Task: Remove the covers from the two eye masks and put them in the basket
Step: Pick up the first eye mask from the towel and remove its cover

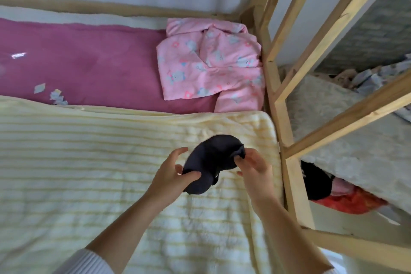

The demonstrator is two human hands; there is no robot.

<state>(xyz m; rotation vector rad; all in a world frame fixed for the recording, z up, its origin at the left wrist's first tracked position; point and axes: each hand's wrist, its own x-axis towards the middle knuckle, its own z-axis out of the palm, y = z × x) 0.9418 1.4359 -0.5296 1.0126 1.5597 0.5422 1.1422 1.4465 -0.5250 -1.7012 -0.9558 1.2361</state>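
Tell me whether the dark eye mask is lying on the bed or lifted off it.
Lifted: the eye mask hangs between the left hand and right hand, above the striped blanket.

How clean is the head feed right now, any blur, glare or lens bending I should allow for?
Head view: soft, even daylight, no hard shadows; the dark eye mask between the left hand and right hand reads as a near-featureless shape; wide-angle bending bows the wooden bed frame; a small bright glare spot sits on the magenta blanket; edges look slightly smeared.
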